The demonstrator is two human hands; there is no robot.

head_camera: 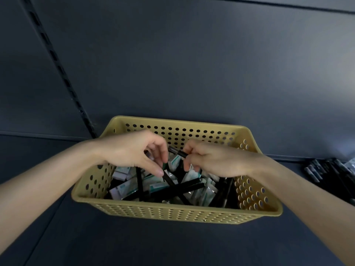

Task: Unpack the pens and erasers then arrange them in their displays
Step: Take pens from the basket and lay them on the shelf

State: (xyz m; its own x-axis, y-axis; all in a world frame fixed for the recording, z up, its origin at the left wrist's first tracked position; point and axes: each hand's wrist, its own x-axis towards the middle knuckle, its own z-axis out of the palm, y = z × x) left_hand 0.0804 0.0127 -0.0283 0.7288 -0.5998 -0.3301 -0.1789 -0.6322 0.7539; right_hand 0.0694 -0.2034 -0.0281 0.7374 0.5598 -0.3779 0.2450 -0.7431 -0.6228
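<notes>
Fingers of right hand (215,162) around pen (177,152)

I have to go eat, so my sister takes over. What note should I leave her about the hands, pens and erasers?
Left hand: pinches the top of a loose pen in the basket.
Right hand: holds a second pen above it.
Done: a pen pile lies on the shelf, right.
Left: more pens and eraser boxes fill the basket; no display in view.
</notes>
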